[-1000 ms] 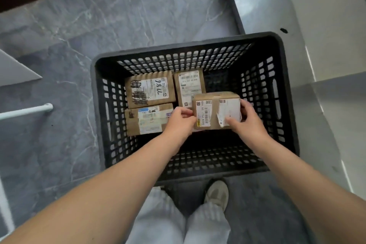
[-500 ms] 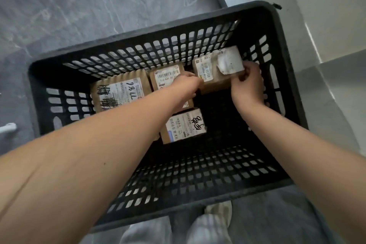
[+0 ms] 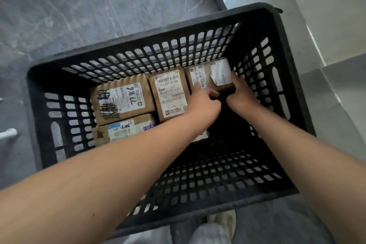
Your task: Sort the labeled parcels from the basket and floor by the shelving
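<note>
Having reached the basket's (image 3: 158, 35) far corner, the parcel (image 3: 208, 77) seems placed; left hand (image 3: 204, 105) and right hand (image 3: 241, 95) grip it still.

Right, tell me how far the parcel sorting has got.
Done: nothing; no parcel shows outside the basket. In hand: the right hand grips the far-right parcel and the left hand touches it. Left: the middle parcel, the scribbled parcel and the near-left parcel; another parcel hides under the left forearm.
</note>
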The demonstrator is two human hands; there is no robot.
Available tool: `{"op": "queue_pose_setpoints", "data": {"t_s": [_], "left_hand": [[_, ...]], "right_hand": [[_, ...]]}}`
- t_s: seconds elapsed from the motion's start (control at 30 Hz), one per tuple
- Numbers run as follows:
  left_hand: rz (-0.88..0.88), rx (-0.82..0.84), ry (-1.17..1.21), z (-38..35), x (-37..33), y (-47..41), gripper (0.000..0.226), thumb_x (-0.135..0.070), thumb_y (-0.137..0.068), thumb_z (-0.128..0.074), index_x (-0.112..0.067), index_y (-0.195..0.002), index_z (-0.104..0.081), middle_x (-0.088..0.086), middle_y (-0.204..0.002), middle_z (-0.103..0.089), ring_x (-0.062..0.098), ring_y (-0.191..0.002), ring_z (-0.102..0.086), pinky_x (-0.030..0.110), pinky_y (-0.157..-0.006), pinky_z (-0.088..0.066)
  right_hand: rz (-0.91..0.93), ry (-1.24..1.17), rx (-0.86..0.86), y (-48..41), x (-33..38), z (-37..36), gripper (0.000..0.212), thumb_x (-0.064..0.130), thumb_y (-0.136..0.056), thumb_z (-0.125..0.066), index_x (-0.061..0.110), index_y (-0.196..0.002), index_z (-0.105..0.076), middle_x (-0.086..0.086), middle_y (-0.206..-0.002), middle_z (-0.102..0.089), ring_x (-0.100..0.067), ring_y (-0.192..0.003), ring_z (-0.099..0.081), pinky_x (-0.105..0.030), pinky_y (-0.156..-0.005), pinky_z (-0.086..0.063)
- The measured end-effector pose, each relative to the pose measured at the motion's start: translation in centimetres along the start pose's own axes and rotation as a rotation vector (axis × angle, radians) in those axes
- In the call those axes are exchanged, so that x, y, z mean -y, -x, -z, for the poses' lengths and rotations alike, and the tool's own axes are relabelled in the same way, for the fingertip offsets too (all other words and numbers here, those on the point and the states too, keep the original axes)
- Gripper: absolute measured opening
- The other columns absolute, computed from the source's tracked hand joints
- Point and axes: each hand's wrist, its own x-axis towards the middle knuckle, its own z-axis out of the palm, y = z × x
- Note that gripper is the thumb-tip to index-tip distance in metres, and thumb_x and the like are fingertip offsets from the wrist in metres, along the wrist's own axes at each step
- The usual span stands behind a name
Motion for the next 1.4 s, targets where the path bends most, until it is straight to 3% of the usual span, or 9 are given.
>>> {"op": "queue_pose_setpoints", "data": {"t_s": [0.1, 0.23, 0.4, 0.5, 0.6, 0.77, 0.9, 1.2, 1.4], "left_hand": [[-0.001, -0.034, -0.036, 1.6, 0.0, 0.9, 0.039, -0.003, -0.091, -0.049, -0.016, -0.125, -0.062, 0.0, -0.162, -0.022, 0.022, -0.141, -0.035, 0.022, -0.088, -0.045], [0.027, -0.075, -0.085, 3.4, -1.4, 3.6, 0.035, -0.004, -0.092, -0.047, -0.014, -0.123, -0.062, 0.007, -0.115, -0.063, 0.019, -0.083, -0.062, 0.02, -0.059, -0.045], [-0.039, -0.102, -0.198, 6.2, -7.0, 9.2, 0.047, -0.008, -0.098, -0.04, -0.014, -0.144, -0.045, 0.005, -0.145, -0.049, 0.023, -0.133, -0.046, 0.036, -0.11, -0.039], [-0.157, -0.19, -0.302, 10.2, -12.0, 13.6, 0.042, -0.012, -0.097, -0.044, -0.012, -0.139, -0.049, 0.005, -0.143, -0.05, 0.023, -0.132, -0.047, 0.036, -0.107, -0.036], [-0.278, -0.234, -0.437, 15.7, -18.3, 19.8, 0.047, -0.011, -0.098, -0.046, -0.009, -0.145, -0.041, 0.009, -0.152, -0.04, 0.023, -0.143, -0.033, 0.035, -0.117, -0.022], [-0.451, -0.52, -0.424, 25.8, -31.2, 34.6, 0.05, -0.013, -0.101, -0.045, -0.007, -0.149, -0.036, 0.009, -0.158, -0.031, 0.019, -0.149, -0.021, 0.035, -0.122, -0.011], [-0.659, -0.757, -0.459, 31.4, -40.6, 47.4, 0.053, -0.014, -0.101, -0.044, -0.011, -0.152, -0.032, 0.004, -0.161, -0.026, 0.015, -0.151, -0.014, 0.034, -0.121, -0.001], [-1.083, -1.14, -0.502, 36.9, -55.0, 66.9, 0.057, -0.021, -0.101, -0.039, -0.015, -0.155, -0.023, 0.001, -0.164, -0.016, 0.013, -0.152, -0.004, 0.044, -0.122, -0.001], [-1.165, -1.149, -0.475, 37.6, -55.4, 72.3, 0.06, -0.022, -0.101, -0.037, -0.015, -0.157, -0.015, -0.002, -0.165, -0.007, 0.01, -0.152, 0.0, 0.04, -0.12, 0.007]], "right_hand": [[-0.017, 0.154, 0.013, 1.6, 0.1, 0.6, 0.079, -0.001, -0.083, -0.048, 0.02, -0.155, -0.021, -0.005, -0.158, -0.026, -0.023, -0.143, -0.031, -0.034, -0.117, -0.028], [0.126, 0.181, 0.062, 8.1, 3.8, -1.4, 0.074, -0.001, -0.082, -0.057, 0.025, -0.147, -0.032, -0.002, -0.147, -0.04, -0.022, -0.134, -0.043, -0.037, -0.107, -0.041], [0.099, -0.02, 0.188, 15.3, 10.0, 0.2, 0.034, 0.026, -0.095, -0.049, 0.03, -0.128, -0.043, 0.008, -0.117, -0.058, -0.015, -0.108, -0.058, -0.027, -0.083, -0.047], [0.173, -0.044, 0.084, 17.5, 15.9, 6.2, 0.037, 0.016, -0.096, -0.048, 0.023, -0.133, -0.043, -0.001, -0.128, -0.056, -0.021, -0.114, -0.055, -0.03, -0.093, -0.048], [0.222, -0.106, -0.064, 22.1, 22.9, 14.6, 0.06, 0.006, -0.095, -0.047, 0.019, -0.151, -0.031, 0.0, -0.158, -0.03, -0.017, -0.142, -0.032, -0.024, -0.111, -0.026], [0.449, -0.154, -0.264, 31.6, 35.9, 29.2, 0.061, -0.001, -0.092, -0.044, 0.016, -0.15, -0.034, -0.001, -0.155, -0.034, -0.019, -0.135, -0.041, -0.004, -0.091, -0.026], [0.701, -0.149, -0.385, 41.5, 46.0, 39.2, 0.062, -0.003, -0.089, -0.045, 0.015, -0.147, -0.036, -0.004, -0.153, -0.037, -0.024, -0.138, -0.04, -0.028, -0.101, -0.039], [1.102, -0.065, -0.681, 60.1, 61.3, 52.4, 0.07, 0.004, -0.089, -0.053, 0.008, -0.153, -0.026, -0.008, -0.158, -0.029, -0.025, -0.147, -0.025, -0.042, -0.119, -0.026], [1.039, 0.177, -1.094, 66.0, 60.3, 53.8, 0.068, 0.01, -0.089, -0.055, 0.012, -0.152, -0.028, -0.001, -0.161, -0.023, -0.018, -0.152, -0.002, -0.048, -0.12, 0.01]]}}
